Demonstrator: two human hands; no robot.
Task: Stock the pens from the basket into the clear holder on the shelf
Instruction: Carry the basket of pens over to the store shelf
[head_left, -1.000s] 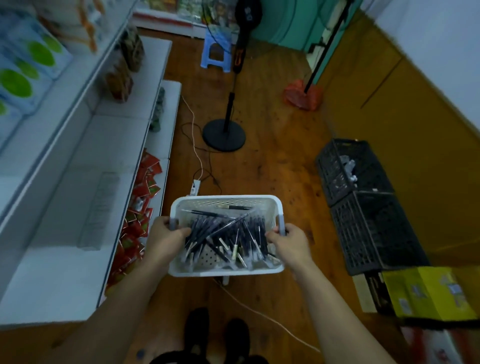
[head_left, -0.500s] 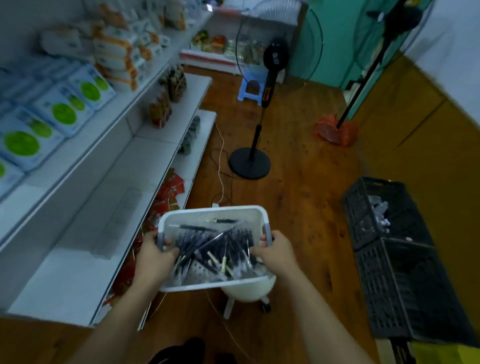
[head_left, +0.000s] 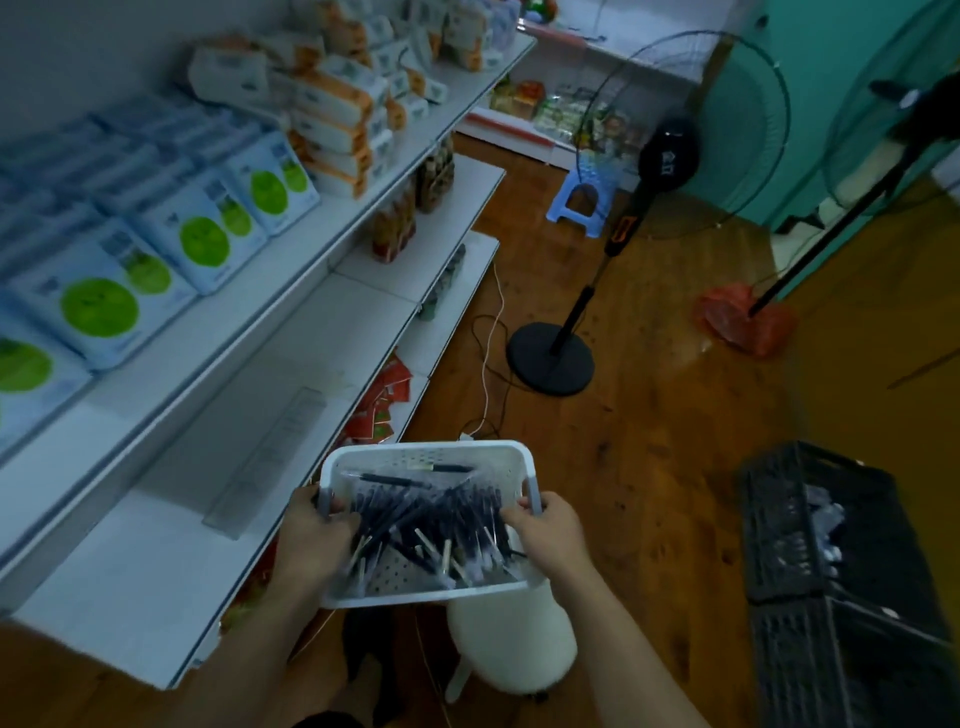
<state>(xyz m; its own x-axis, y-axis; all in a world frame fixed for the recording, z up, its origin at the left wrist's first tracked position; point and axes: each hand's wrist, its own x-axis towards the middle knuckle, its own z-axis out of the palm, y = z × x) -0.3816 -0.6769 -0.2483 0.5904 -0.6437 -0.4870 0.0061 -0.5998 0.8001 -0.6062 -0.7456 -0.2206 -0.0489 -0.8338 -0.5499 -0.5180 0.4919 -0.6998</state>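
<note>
— What's different from a second ago?

— Mostly the view and the carry. It was pointed down at the floor, with the basket (head_left: 426, 448) held out over the boards. Now it has lifted and swung towards the shelving, and the basket has come close to the front edge of the shelf (head_left: 130, 571). A white stool (head_left: 514, 649) now shows under the basket's near corner.

— And the hands?

— Same grip as before. The left hand (head_left: 317, 538) wraps the basket's left rim and the right hand (head_left: 553, 530) wraps the right rim, thumbs inside. Neither one is free.

— So no stocking yet?

— None that I can see. The pens (head_left: 431, 514) all lie in a loose dark heap in the basket. The clear holder (head_left: 267, 462) lies long and narrow on the shelf, just left of the basket, and looks empty, though blur makes that hard to confirm. My guess is the basket has to be set down or held one-handed before a pen can go across.

— What about the shelf itself?

— White, mostly bare around the holder. The tier above carries blue packs with green circles (head_left: 202, 239) and stacked wrapped bundles further along. Red packets (head_left: 382, 410) sit on the tier below.

— The room?

— Wooden floor, a standing fan (head_left: 550, 358) with its cable trailing, a blue stool (head_left: 582, 200) beyond it, and a black crate (head_left: 810, 519) well off to the right.
</note>
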